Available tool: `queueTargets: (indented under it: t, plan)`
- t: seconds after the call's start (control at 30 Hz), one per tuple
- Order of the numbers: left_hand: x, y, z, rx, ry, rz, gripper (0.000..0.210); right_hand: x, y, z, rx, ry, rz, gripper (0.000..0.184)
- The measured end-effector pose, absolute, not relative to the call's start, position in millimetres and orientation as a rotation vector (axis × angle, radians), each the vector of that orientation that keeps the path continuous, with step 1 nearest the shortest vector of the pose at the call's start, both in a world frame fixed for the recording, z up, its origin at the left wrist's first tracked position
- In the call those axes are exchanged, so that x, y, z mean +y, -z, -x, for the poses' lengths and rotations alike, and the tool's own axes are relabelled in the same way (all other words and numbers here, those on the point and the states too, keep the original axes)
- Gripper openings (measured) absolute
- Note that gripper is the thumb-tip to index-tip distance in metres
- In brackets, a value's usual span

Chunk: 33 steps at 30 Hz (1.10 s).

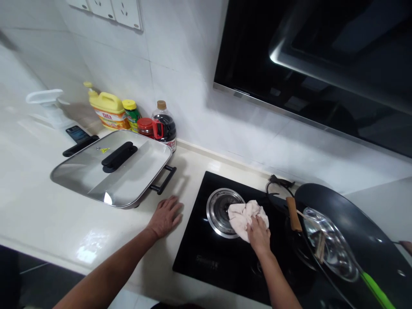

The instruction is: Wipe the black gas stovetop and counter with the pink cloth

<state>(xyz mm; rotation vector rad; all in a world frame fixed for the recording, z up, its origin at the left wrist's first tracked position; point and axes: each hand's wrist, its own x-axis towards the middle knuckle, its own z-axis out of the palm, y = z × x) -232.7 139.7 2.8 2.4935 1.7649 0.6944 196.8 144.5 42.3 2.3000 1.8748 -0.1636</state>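
My right hand [259, 234] presses a crumpled pale pink cloth [241, 216] onto the black glass gas stove [212, 262]. The cloth overlaps the right edge of the round metal burner [217, 212]. My fingers are bent over the cloth and partly sunk in its folds. On the pale countertop [128, 240], left of the stove, my left hand [165, 216] lies palm down with its fingers spread, holding nothing. Just beyond it stands a rectangular electric pan with a glass lid [141, 171], its black side handle [165, 180] close to my fingertips.
At the wall stand a yellow jug [109, 107], a green bottle [131, 113], a red-lidded jar [145, 126] and a dark sauce bottle [165, 122]. A large wok [363, 231] holding a metal lid and utensils covers the stove's right side. The range hood [309, 64] hangs above.
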Motion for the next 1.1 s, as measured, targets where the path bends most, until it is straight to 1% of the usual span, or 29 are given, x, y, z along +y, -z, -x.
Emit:
queueTargets:
  t: [0.13, 0.3, 0.47, 0.53, 0.67, 0.8, 0.9, 0.93, 1.0, 1.1]
  plan:
    - [140, -3, 233, 1.75, -0.716, -2.49, 0.036, 105, -44, -177, 1.933, 0.11, -2.276, 0.05]
    - [141, -2, 233, 1.751, -0.715, -2.505, 0.036, 60, -39, -144, 2.11, 0.134, -2.227, 0.044]
    - [141, -3, 234, 1.749, -0.675, -2.521, 0.036, 38, -36, -90, 2.355, 0.324, -2.15, 0.042]
    - [141, -3, 233, 1.75, -0.664, -2.511, 0.036, 41, -40, -66, 2.413, 0.443, -2.102, 0.045]
    - [141, -3, 234, 1.746, -0.631, -2.503, 0.038, 72, -55, -26, 2.426, 0.606, -2.024, 0.057]
    - [141, -4, 237, 1.699, -0.595, -2.506, 0.043, 121, -67, 0, 2.457, 0.619, -1.974, 0.059]
    - [141, -5, 239, 1.703, -0.59, -2.506, 0.041, 152, -71, 12, 2.506, 0.576, -1.95, 0.062]
    - [141, -6, 239, 1.707, -0.588, -2.505, 0.04, 157, -71, 14, 2.54, 0.555, -1.936, 0.06]
    - [141, -7, 238, 1.717, -0.576, -2.506, 0.039, 155, -70, 13, 2.622, 0.511, -1.91, 0.051]
    - [142, -8, 238, 1.74, -0.561, -2.51, 0.04, 120, -59, -4, 2.693, 0.483, -1.96, 0.039]
